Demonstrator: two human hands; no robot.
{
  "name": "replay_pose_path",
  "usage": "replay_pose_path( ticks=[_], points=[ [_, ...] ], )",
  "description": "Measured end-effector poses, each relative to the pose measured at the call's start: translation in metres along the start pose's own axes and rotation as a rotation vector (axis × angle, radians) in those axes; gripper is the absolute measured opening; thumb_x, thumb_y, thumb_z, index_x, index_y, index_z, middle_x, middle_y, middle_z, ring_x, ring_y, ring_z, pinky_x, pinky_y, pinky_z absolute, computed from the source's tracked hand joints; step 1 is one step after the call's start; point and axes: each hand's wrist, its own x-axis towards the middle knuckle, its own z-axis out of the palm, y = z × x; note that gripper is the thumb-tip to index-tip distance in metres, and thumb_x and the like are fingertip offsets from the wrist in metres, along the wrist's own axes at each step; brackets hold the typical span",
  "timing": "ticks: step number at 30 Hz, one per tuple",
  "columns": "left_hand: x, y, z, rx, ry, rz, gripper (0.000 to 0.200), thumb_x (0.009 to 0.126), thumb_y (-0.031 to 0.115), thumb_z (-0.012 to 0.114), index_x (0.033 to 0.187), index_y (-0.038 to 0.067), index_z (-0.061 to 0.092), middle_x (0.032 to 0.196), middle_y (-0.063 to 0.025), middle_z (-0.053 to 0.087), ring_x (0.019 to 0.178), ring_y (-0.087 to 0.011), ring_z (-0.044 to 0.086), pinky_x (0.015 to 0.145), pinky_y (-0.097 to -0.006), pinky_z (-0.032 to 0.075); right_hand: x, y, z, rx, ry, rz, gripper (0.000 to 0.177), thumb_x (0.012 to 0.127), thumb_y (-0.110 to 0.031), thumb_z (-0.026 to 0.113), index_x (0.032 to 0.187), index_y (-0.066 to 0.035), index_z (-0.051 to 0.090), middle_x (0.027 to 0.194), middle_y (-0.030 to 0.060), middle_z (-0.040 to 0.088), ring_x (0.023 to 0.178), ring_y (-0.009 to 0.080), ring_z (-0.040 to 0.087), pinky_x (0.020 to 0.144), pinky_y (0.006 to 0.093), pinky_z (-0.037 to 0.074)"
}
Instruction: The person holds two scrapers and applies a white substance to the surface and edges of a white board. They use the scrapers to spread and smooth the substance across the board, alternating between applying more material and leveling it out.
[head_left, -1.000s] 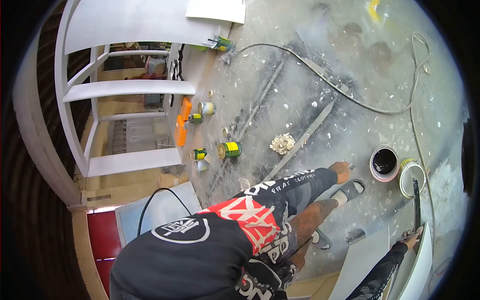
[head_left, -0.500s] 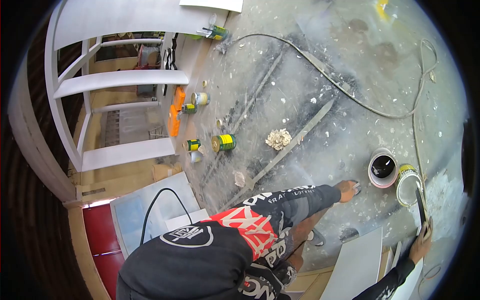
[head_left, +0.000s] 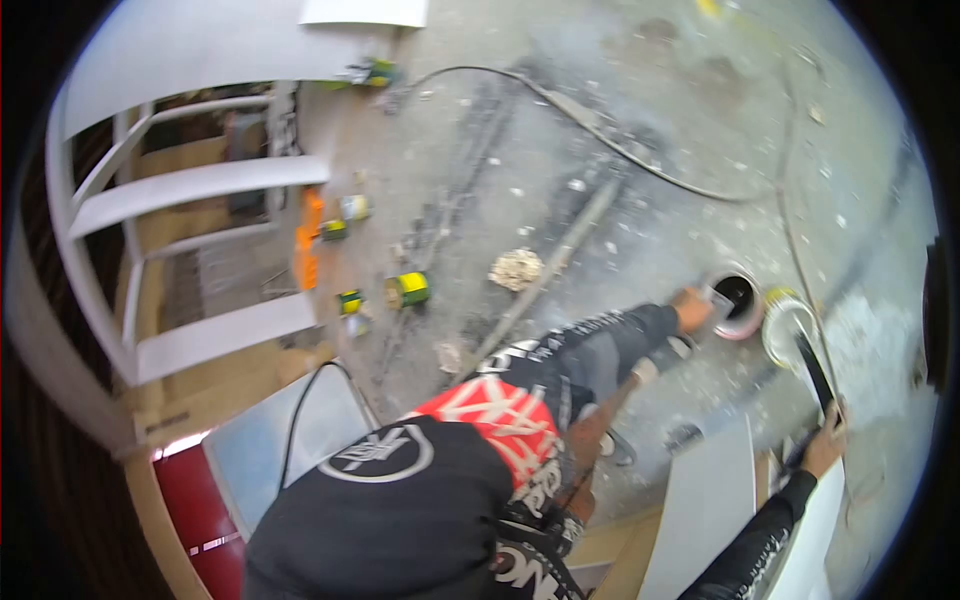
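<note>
My left hand (head_left: 690, 310) is closed on a small, flat greyish scraper (head_left: 719, 303). The scraper is at the near rim of a pale round pot (head_left: 745, 325) with dark contents; blur hides whether they touch. To the right, my right hand (head_left: 828, 442) grips a long, dark, flat stick-like tool (head_left: 818, 372). Its far end reaches over an open paint tin (head_left: 772, 335) with a whitish inside, standing beside the pot.
A hose (head_left: 690, 186) runs across the stained floor. Several green-and-yellow tins (head_left: 408, 290) and a crumpled pale clump (head_left: 516, 269) lie to the left. A white frame (head_left: 200, 190) stands at far left. A white panel (head_left: 700, 510) is near my right arm.
My left hand has moved up with the scraper to the pot's rim. My right hand still grips the dark tool at the tin. The whole view has shifted and blurred.
</note>
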Motion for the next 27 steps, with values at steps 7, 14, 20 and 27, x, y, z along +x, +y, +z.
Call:
replay_pose_path(
  ticks=[7,14,20,27],
  points=[
    [0.007,0.051,-0.014,-1.433,0.021,-0.399,0.031,0.085,0.026,0.064,0.104,0.001,0.065,0.093,-0.0105,0.067,0.085,-0.0168,0.064,0.073,-0.0327,0.052,-0.061,-0.083,-0.075,0.2,0.139,0.069,0.034,0.093,-0.021,0.061,0.119,0.001,0.062,0.111,0.014,0.067,0.103,0.0183,0.061,0.092,0.0292,0.044],
    [0.016,0.125,-0.055,-1.203,0.126,-0.378,0.032,0.084,0.018,0.062,0.111,-0.001,0.062,0.098,-0.0113,0.066,0.088,-0.0213,0.061,0.076,-0.0359,0.048,-0.116,-0.137,-0.147,0.301,0.165,0.073,0.031,0.09,-0.008,0.062,0.116,0.009,0.059,0.115,0.0167,0.065,0.109,0.02,0.059,0.098,0.0307,0.041],
    [0.036,0.152,-0.06,-1.085,-0.022,-0.395,0.04,0.087,0.018,0.061,0.122,0.0,0.056,0.111,-0.0131,0.064,0.097,-0.0226,0.059,0.083,-0.0367,0.046,-0.173,-0.164,-0.198,0.329,0.2,0.129,0.036,0.086,0.007,0.057,0.121,0.009,0.054,0.12,0.0271,0.06,0.113,0.0319,0.058,0.101,0.0391,0.041],
    [0.047,0.161,-0.036,-1.05,-0.074,-0.286,0.04,0.094,0.025,0.055,0.126,0.002,0.053,0.114,-0.0131,0.061,0.103,-0.0227,0.056,0.087,-0.0388,0.044,-0.23,-0.175,-0.229,0.317,0.149,0.093,0.043,0.088,-0.01,0.06,0.126,0.007,0.049,0.114,0.0348,0.059,0.111,0.0434,0.058,0.097,0.0467,0.045]
  ],
)
